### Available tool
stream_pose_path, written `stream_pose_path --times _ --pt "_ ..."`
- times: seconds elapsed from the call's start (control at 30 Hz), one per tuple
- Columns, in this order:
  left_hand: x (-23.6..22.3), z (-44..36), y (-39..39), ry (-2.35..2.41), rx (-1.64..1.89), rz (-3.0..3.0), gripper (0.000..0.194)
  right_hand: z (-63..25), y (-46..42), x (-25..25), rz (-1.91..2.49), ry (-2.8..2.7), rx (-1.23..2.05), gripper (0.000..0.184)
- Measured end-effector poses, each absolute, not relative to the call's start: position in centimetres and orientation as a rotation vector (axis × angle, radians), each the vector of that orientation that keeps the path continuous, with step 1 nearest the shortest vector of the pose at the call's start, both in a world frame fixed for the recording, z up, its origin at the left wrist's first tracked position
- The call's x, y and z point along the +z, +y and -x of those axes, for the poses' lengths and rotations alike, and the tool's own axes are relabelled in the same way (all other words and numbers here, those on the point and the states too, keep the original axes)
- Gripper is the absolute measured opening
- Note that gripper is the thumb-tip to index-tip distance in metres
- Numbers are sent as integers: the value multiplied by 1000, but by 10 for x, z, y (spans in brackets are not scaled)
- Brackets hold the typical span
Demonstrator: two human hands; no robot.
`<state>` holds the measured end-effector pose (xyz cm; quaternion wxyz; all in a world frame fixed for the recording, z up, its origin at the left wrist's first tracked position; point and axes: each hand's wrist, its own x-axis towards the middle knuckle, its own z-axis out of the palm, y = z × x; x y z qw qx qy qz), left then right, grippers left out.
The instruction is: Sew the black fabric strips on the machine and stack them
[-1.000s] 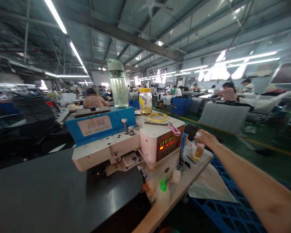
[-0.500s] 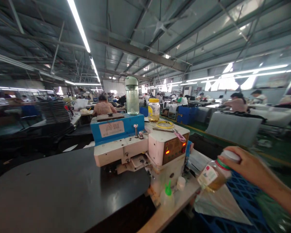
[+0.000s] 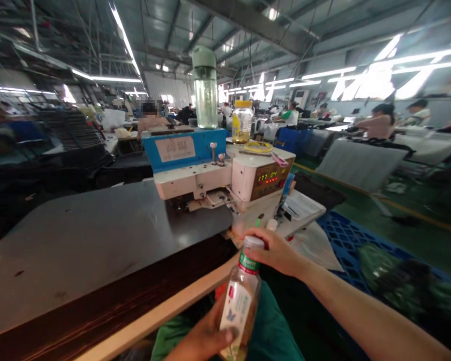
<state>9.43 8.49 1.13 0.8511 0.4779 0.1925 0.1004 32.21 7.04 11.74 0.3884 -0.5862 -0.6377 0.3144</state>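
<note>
A clear plastic bottle (image 3: 244, 301) with a white label, a green neck band and a white cap (image 3: 254, 242) stands slightly tilted above my lap. My left hand (image 3: 210, 328) wraps around its lower body, the thumb across the label. With my right hand (image 3: 268, 248) I grip the bottle at its cap, fingers around the top. Some brownish liquid shows through the plastic. Just behind my right hand is the sewing machine (image 3: 195, 183), with its lit number display (image 3: 272, 174).
On the machine stand a tall green water bottle (image 3: 205, 95), a yellow-lidded jar (image 3: 242, 123), a yellow ring (image 3: 258, 146) and pink-handled snips (image 3: 279, 160). A dark metal tabletop (image 3: 97, 225) spreads left. A blue plastic pallet (image 3: 349, 245) lies right. Several people work at tables behind.
My right hand has brought the bottle from the right side to in front of my body. My left hand has come into view and holds its lower part. The view has tilted down.
</note>
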Motion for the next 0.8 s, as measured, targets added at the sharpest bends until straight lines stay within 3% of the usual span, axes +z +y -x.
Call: stream_pose_path --times 0.07,0.27,0.53,0.8 --pt "11 -95 83 365 281 -959 91 -313 83 112 1445 -1663 836 35" --pt "9 -93 85 445 421 -992 75 -298 104 116 1467 -1875 713 39" --pt "2 -95 82 554 535 -1033 69 -294 114 129 1997 -2230 255 62" --pt "3 -90 80 564 536 -978 74 -297 116 121 1796 -2310 287 56"
